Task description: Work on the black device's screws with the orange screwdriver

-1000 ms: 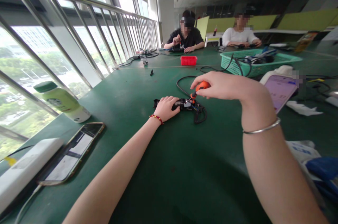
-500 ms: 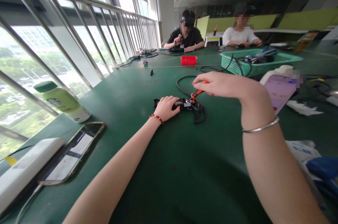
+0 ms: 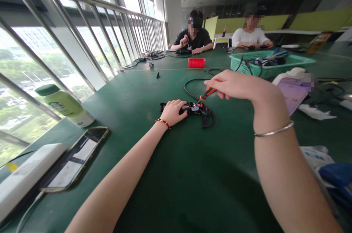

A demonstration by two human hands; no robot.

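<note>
My left hand (image 3: 174, 112) is wrapped over a black, opened-up device (image 3: 195, 108) and holds it against the green table (image 3: 176, 174). Inside the device's right part, small metal pieces and thin coloured wires show. A black cable (image 3: 189, 83) runs out of it and loops behind and to its right. With my right hand (image 3: 229, 84) I grip the orange and black handle of a screwdriver (image 3: 207, 93). The screwdriver slants down to the left, its tip at the device's open inside; whether it touches a screw is too small to tell.
A red tray (image 3: 196, 63) and a green basket (image 3: 275, 65) of cables stand further back. At left are a bottle (image 3: 64, 104), a phone (image 3: 78, 159) and a white power strip (image 3: 30, 176); another phone (image 3: 292, 93) is at right. Two people sit across the table.
My right hand has shifted slightly right and up, and the screwdriver now leans more, with more of its shaft showing. My left hand and the device stay put.
</note>
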